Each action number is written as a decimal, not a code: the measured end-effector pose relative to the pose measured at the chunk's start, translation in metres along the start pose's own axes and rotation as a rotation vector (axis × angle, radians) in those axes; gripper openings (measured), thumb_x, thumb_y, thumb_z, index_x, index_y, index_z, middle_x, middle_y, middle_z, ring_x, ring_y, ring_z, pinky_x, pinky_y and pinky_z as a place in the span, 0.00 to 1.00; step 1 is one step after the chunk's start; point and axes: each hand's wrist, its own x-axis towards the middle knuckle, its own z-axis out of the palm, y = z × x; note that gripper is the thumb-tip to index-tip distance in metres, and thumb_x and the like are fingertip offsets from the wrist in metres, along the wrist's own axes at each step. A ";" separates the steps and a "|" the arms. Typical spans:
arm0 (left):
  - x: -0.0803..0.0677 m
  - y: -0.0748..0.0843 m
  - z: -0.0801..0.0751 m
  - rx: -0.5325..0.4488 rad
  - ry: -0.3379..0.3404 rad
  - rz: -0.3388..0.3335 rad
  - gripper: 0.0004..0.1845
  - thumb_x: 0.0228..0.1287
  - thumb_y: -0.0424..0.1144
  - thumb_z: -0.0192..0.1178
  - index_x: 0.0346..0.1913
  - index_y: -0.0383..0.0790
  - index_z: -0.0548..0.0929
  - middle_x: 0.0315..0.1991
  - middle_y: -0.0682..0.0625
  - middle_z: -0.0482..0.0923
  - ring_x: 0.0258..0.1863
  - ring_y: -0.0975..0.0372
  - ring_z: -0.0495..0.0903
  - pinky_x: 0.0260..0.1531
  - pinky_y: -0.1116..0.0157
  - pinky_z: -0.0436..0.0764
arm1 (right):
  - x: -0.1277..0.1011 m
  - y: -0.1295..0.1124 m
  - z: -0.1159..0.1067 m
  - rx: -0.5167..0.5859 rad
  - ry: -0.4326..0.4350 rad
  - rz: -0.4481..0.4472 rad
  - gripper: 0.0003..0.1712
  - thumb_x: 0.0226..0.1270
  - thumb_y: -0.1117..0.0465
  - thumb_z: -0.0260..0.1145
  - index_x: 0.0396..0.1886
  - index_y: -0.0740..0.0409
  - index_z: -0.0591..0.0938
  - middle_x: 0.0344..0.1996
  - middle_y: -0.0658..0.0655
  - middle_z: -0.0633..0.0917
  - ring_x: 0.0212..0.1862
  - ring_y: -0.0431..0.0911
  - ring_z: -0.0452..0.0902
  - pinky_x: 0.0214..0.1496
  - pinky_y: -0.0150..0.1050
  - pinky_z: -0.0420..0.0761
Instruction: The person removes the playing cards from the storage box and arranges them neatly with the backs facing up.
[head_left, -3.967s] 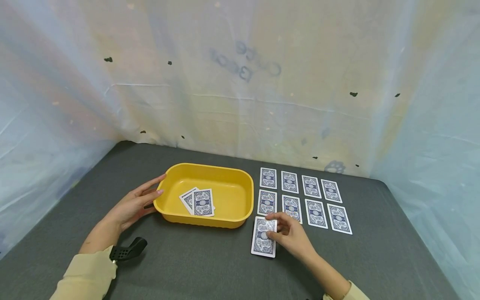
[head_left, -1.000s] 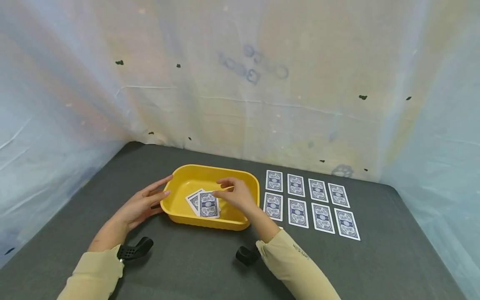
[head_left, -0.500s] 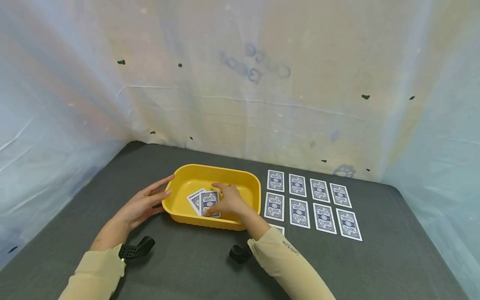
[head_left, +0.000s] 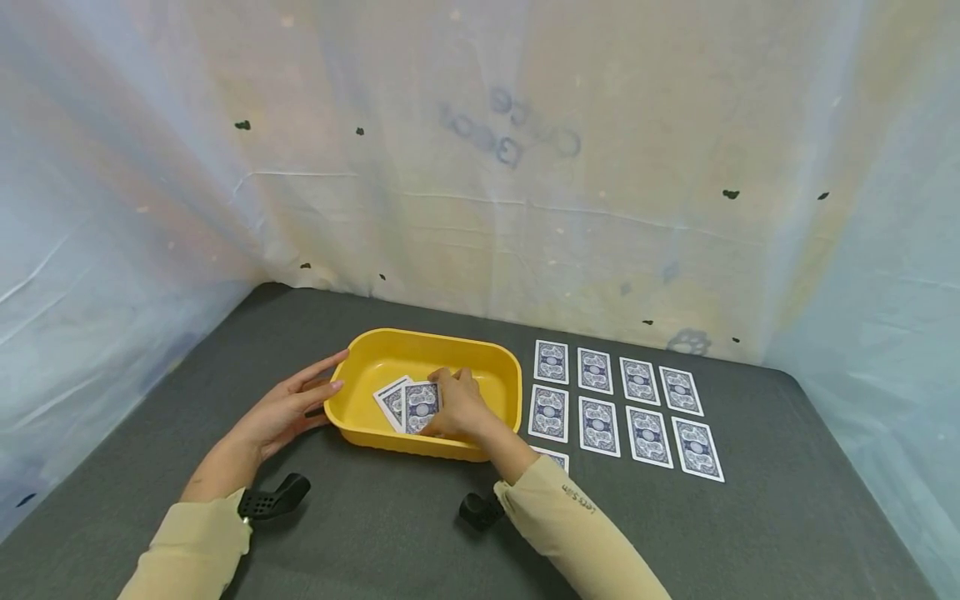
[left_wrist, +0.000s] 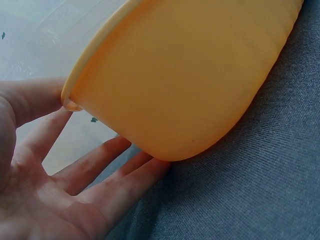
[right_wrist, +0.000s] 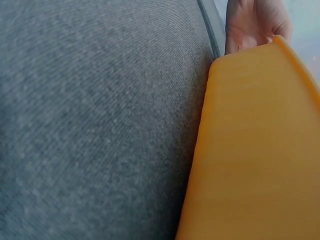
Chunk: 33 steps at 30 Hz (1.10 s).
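Observation:
A yellow plastic tray [head_left: 420, 446] stands on the dark table, with blue-backed playing cards lying in it. My left hand [head_left: 281, 412] rests at the tray's left end, its fingers extended; in the left wrist view the thumb touches the rim [left_wrist: 75, 82] and the lower fingers meet the outer wall. Inside the tray my right hand [head_left: 461, 406] spans the right side of a playing card [head_left: 420, 407], pinching it with the thumb at its near edge and fingers at the far edge. Another card [head_left: 392, 402] shows partly beneath it. The right wrist camera sees mostly the tray's outer wall [right_wrist: 250, 145].
Right of the tray, several face-down playing cards [head_left: 599, 426] lie in two rows. Closer to me, a card [head_left: 555, 457] is mostly covered by the right forearm. Black wrist straps [head_left: 273, 497] sit at both cuffs. A pale sheet [head_left: 480, 233] hangs behind the table.
My right hand has gone from the card right of the tray into the tray, then closed its fingers onto the upper card, which has slid slightly right. The left hand keeps its place on the tray.

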 end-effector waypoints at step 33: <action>0.001 0.000 0.000 0.009 -0.002 0.009 0.37 0.72 0.50 0.53 0.77 0.54 0.48 0.73 0.38 0.52 0.64 0.56 0.67 0.61 0.50 0.72 | -0.023 0.006 -0.025 0.265 0.102 -0.050 0.42 0.47 0.67 0.77 0.65 0.58 0.72 0.41 0.60 0.79 0.35 0.45 0.76 0.35 0.32 0.78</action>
